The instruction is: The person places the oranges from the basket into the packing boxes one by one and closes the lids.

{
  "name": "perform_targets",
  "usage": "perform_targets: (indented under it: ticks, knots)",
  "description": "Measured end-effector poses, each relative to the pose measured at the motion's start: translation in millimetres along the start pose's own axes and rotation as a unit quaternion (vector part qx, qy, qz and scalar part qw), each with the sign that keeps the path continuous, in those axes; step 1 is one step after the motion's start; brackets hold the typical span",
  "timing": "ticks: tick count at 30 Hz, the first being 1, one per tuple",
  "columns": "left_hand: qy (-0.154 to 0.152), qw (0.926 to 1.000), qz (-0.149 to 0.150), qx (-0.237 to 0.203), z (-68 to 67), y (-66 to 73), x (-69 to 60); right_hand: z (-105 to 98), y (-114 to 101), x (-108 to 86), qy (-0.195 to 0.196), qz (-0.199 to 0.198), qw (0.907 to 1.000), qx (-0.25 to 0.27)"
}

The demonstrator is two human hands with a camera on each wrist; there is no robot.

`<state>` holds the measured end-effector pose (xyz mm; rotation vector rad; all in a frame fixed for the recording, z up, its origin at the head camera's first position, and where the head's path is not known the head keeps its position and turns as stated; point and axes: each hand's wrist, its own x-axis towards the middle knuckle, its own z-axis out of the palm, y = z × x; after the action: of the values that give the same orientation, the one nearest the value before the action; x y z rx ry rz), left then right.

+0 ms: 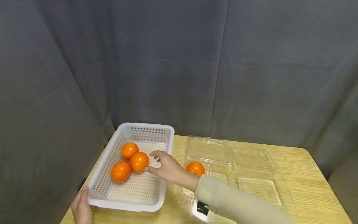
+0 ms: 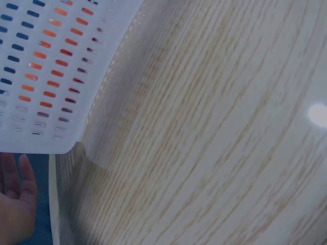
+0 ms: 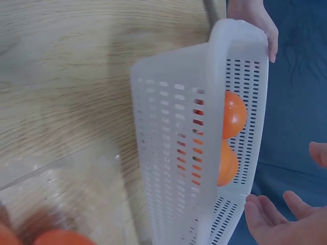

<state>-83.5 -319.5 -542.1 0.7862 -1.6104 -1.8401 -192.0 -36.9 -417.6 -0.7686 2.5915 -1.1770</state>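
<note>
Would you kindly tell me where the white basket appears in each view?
Head: the white basket is left of centre, in the lower half.
Left wrist: upper-left corner, cut off by the picture's edges.
Right wrist: around the middle, running off the bottom edge.
Shared landmark: the oranges in it, glimpsed through its slots in the left wrist view.

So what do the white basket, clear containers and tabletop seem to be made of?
White basket: probably moulded plastic, satiny, with slots through its walls.
Clear containers: likely thin plastic, glossy; wood grain shows through between glints.
Tabletop: wood or printed laminate, hard to tell; pale grain, shiny reflection.
</note>
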Motion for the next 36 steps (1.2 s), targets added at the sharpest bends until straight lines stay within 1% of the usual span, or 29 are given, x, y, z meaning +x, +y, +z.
perform_targets:
  ticks: [2,4,8,11,15,18,21,25,29,33,36]
  knots:
    - [0.000,1.0000,-0.001,-0.006,0.8,-0.3,0.6,3.3,-3.0,7.5,0.000,0.012,0.9998,0.017]
    - [0.000,1.0000,-0.002,-0.008,1.1,-0.5,1.4,6.1,-6.7,14.2,0.001,0.031,0.9985,0.046]
    - [0.000,0.9999,-0.013,0.003,-1.2,-1.0,2.8,12.0,-12.6,27.1,-0.006,0.076,0.9925,0.096]
    - [0.000,0.9997,-0.021,0.008,-2.4,-1.2,3.6,18.1,-15.1,37.2,-0.011,0.102,0.9882,0.113]
    - [0.002,0.9996,-0.029,0.006,-2.6,-1.7,3.3,27.8,-18.7,49.0,0.001,0.135,0.9820,0.132]
    - [0.005,0.9994,-0.034,0.010,-2.6,-1.5,2.3,34.0,-21.3,57.2,0.018,0.156,0.9782,0.136]
    - [0.008,0.9995,-0.030,0.003,-1.1,-0.9,1.9,38.6,-22.2,66.6,0.039,0.169,0.9755,0.135]
    - [0.010,0.9995,-0.022,-0.022,3.8,-2.3,1.2,43.1,-20.6,77.0,0.061,0.192,0.9711,0.127]
    - [0.007,0.9994,-0.013,-0.031,6.7,-3.7,1.7,48.0,-18.8,84.8,0.082,0.209,0.9660,0.128]
    - [0.011,0.9993,-0.027,-0.023,3.4,-2.9,2.4,57.7,-16.4,91.0,0.104,0.213,0.9638,0.123]
    - [0.017,0.9987,-0.045,-0.016,-0.2,-2.5,1.8,66.0,-14.3,92.4,0.104,0.227,0.9628,0.104]
